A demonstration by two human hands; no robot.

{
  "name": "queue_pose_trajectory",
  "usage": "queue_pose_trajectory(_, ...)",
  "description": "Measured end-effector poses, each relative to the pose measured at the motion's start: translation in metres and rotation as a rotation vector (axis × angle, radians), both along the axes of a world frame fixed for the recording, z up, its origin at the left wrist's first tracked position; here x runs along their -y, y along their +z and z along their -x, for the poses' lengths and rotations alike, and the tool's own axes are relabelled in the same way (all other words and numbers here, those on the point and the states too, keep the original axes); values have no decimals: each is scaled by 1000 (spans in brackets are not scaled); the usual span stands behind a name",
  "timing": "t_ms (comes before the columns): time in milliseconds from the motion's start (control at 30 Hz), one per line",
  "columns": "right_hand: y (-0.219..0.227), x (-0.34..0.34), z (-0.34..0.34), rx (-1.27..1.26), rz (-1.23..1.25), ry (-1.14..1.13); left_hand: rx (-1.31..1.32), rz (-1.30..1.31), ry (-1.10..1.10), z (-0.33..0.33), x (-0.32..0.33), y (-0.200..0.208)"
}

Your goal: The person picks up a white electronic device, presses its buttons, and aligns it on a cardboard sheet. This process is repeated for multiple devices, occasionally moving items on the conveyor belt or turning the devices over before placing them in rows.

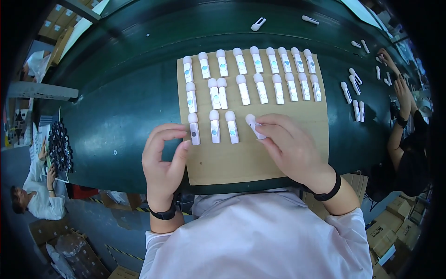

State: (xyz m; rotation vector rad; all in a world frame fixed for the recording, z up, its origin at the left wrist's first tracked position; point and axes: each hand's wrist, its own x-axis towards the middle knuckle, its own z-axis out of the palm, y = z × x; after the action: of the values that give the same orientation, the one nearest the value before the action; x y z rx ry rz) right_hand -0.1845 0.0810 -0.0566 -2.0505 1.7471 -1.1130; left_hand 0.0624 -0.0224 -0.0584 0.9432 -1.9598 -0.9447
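Note:
My right hand (295, 146) pinches a small white stick-shaped device (251, 121) with a rounded cap, tilted over the brown cardboard sheet (232, 167). Its thumb and fingers cover the lower part. My left hand (163, 156) is open, thumb and fingers apart and curved, at the sheet's left edge. Closest to those fingertips lies a similar device with a dark round spot (194, 130); I cannot tell whether they touch. Several more capped devices lie in rows across the sheet, many with a blue round spot, such as a white device (232, 128) left of my right hand.
The sheet lies on a dark green work surface (116, 102). Loose white devices (346, 93) lie to its right, near another person's arms (402, 100). At the far left, a person (44, 193) sits by a pile of black parts (60, 146). Cardboard boxes (388, 230) stand at lower right.

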Motion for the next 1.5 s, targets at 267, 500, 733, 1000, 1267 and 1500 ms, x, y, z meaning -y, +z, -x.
queue_pose_trajectory(267, -7, -9, -8, -320, -207, 140, 20, 31, 73, -14, 16, -5)
queue_pose_trajectory(500, -18, 8, 2, -377, -144, 101, 33, 57, 63, -16, 28, 2)
queue_pose_trajectory(733, 24, 13, 33, -325, -202, 39, 124, 166, -92, -9, 61, 31)
queue_pose_trajectory(1000, 52, 71, 167, -458, -145, -168, 264, 122, -236, 37, 153, 60)
queue_pose_trajectory(1267, 30, 178, 248, -690, -342, -271, 588, 97, -342, 118, 238, 53)
queue_pose_trajectory(1500, -7, 238, 257, -659, -477, -257, 776, 141, -457, 179, 269, 25)
